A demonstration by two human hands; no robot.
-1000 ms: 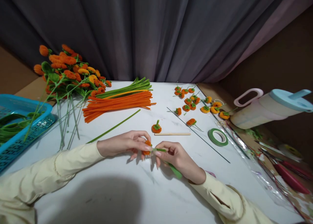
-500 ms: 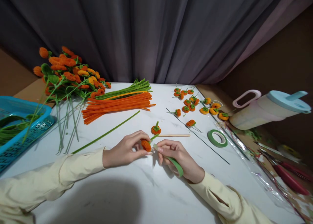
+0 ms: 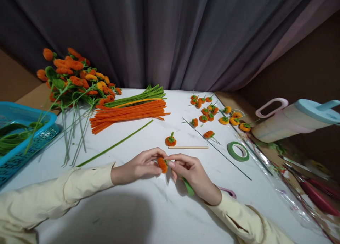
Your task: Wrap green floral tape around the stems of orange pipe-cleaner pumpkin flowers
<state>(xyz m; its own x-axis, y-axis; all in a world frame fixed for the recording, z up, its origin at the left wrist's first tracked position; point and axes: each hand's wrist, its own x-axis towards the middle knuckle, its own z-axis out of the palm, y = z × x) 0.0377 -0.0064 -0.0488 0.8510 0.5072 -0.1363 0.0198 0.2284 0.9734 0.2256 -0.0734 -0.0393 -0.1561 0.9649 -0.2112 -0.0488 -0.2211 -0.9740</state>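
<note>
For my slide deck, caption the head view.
Left hand and right hand meet at an orange flower over a white table.

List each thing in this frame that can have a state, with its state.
Left hand: closed on the orange flower
Orange flower: held off to its side, bloom facing down-left
Right hand: pinched, gripping the green strip
Green strip: partly hidden by the hand
Tape roll: lying flat
Tumbler: lid on
Blue basket: open-topped, leaves inside

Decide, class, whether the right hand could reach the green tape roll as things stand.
Probably yes: only a thin dark wire lies between the right hand and the green tape roll, though that hand holds a green strip.
</note>
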